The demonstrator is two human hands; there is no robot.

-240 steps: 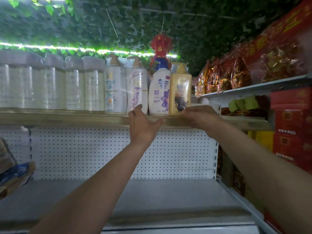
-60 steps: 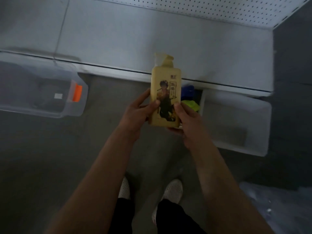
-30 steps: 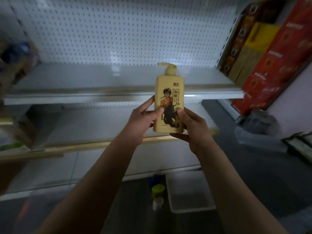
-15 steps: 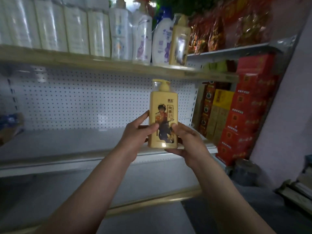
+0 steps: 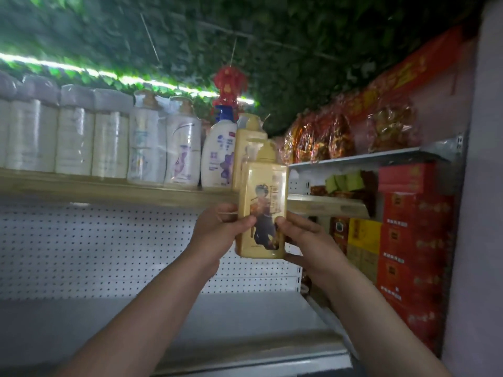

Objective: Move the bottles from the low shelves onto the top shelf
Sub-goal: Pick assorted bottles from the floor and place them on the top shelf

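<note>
A yellow plastic pump bottle with a dark figure printed on its label (image 5: 263,208) is held upright in front of the top shelf's wooden front edge (image 5: 114,190), its base below that edge and its pump head above it. The left hand (image 5: 217,235) grips the bottle's left side, thumb curled across the front of the label and fingers wrapped behind. The right hand (image 5: 304,240) grips the lower right side, thumb on the front and a finger tucked under the base.

Just behind the held bottle, a second yellow pump bottle (image 5: 246,142) stands on the top shelf, last in a row. To its left come a white bottle with a blue pump and purple flower label (image 5: 219,156), a white bottle with a purple swirl (image 5: 183,153), another white pump bottle (image 5: 144,151), then wrapped pale cylindrical bottles (image 5: 73,140) reaching to the left border. The row fills the shelf up to the second yellow bottle; to its right a short bare stretch of shelf runs to the shelf end (image 5: 326,206), partly hidden by the held bottle.

Below, a white pegboard back panel (image 5: 95,248) rises over a grey metal lower shelf (image 5: 190,322), which lies bare. To the right, red cartons (image 5: 413,240) are stacked beside yellow boxes (image 5: 363,235), with shiny red and gold packets (image 5: 321,140) on a grey upper shelf (image 5: 381,156). Green leaves (image 5: 272,36) cover the ceiling, and a red hanging ornament (image 5: 230,83) dangles above the bottles.
</note>
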